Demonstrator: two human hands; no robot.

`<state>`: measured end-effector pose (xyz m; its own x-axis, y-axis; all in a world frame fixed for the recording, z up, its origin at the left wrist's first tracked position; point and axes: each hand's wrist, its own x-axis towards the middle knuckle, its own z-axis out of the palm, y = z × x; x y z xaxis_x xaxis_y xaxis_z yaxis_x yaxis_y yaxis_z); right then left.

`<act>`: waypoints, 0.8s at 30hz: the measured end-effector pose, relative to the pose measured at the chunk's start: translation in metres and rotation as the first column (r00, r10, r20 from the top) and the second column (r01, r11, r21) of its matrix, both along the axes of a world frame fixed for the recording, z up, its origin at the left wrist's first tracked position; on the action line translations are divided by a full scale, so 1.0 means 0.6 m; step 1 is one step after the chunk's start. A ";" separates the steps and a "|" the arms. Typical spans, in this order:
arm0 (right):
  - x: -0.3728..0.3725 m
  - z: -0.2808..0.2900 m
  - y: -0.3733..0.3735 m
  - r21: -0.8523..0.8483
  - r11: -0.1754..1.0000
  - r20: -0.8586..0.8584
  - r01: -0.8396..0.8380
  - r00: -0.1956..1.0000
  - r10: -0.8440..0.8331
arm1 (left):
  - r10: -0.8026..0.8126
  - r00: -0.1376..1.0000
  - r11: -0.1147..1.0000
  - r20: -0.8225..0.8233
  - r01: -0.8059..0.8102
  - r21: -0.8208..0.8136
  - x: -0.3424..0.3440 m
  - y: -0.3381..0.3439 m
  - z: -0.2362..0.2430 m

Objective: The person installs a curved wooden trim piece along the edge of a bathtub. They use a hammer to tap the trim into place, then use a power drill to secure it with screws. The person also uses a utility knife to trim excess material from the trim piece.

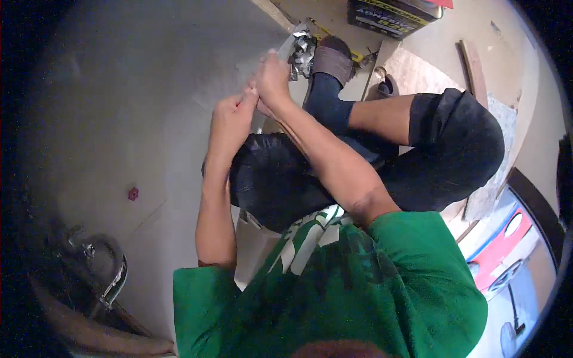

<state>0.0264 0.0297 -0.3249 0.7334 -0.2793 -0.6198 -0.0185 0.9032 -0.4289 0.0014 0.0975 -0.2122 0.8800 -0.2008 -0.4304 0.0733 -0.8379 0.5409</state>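
Note:
My left hand is closed, its thumb and fingertips meeting my right hand. A small red spot shows at its fingers, too little to name. My right hand is closed too, a little farther off, its thumb pointing up. Whatever the two hands grip is mostly hidden by the fingers. Both hands are against or just in front of a large smooth grey surface; I cannot tell whether they touch it. Just beyond the right hand lies a crumpled silvery sheet, beside my slippered foot.
A dark box stands at the far side. Pale boards and a wood strip lie to the right. At left are a red knob and a curved metal faucet. A yellow object sits by the foot.

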 end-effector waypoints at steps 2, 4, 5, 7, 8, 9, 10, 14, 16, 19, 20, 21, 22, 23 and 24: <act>0.011 0.017 -0.014 0.041 0.999 0.075 0.014 0.997 -0.017 | 0.001 1.000 0.999 0.002 -0.001 -0.045 0.009 -0.001 -0.011; -0.024 0.037 -0.016 0.018 1.000 0.086 -0.008 0.996 0.007 | -0.015 0.998 1.000 0.056 0.014 0.022 -0.015 0.002 0.002; -0.041 0.056 -0.005 0.028 1.000 0.076 0.007 0.997 -0.009 | 0.034 0.999 0.999 0.017 -0.034 0.009 -0.034 0.008 0.012; -0.061 0.079 -0.004 0.040 0.999 0.038 -0.032 0.999 0.030 | 0.070 0.997 0.997 -0.032 -0.069 0.026 -0.058 0.022 0.020; -0.065 0.087 -0.002 0.049 0.997 0.025 -0.054 0.998 0.053 | 0.066 0.998 0.998 -0.002 -0.066 -0.023 -0.065 0.028 0.013; -0.067 0.091 -0.004 -0.016 0.999 0.068 -0.041 0.997 0.042 | 0.062 0.998 0.996 0.028 -0.060 -0.072 -0.073 0.032 0.003; -0.068 0.098 -0.004 -0.089 0.995 0.074 -0.052 0.996 0.058 | 0.048 0.997 0.992 0.054 -0.041 -0.118 -0.078 0.036 -0.006; -0.054 0.081 0.013 -0.376 0.925 0.049 -0.060 0.995 0.084 | 0.066 0.977 0.988 0.204 -0.036 -0.151 -0.086 0.038 -0.022; -0.031 0.027 0.022 -0.540 0.841 0.007 -0.023 0.999 0.032 | 0.084 0.970 0.993 0.227 -0.061 -0.103 -0.073 0.037 -0.050; 0.007 -0.032 0.020 -0.652 0.758 -0.069 0.008 0.995 -0.070 | -0.153 0.982 0.986 0.110 0.145 0.082 -0.009 0.028 -0.069; 0.024 -0.035 0.005 -0.604 0.797 -0.083 0.003 0.994 -0.067 | -0.138 0.986 0.988 0.097 0.130 0.085 -0.007 0.023 -0.064; 0.032 -0.037 -0.004 -0.553 0.833 -0.095 -0.001 0.994 -0.062 | -0.122 0.989 0.990 0.084 0.114 0.088 -0.005 0.018 -0.059; 0.022 -0.022 -0.004 -0.514 0.858 -0.052 -0.001 0.998 -0.030 | -0.100 0.992 0.991 0.073 0.093 0.091 0.000 0.017 -0.058; -0.004 0.005 0.005 -0.464 0.886 -0.017 -0.004 1.000 -0.004 | -0.080 0.982 0.996 0.168 0.073 0.046 -0.017 0.029 -0.057; -0.015 0.020 0.004 -0.421 0.907 0.025 -0.001 1.000 0.012 | -0.060 0.962 0.998 0.266 0.065 -0.009 -0.046 0.041 -0.062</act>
<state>0.0176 0.0322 -0.3131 0.7504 -0.5049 -0.4266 -0.0075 0.6389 -0.7692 -0.0264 0.1219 -0.2496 0.9478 -0.2644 -0.1785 -0.1271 -0.8263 0.5487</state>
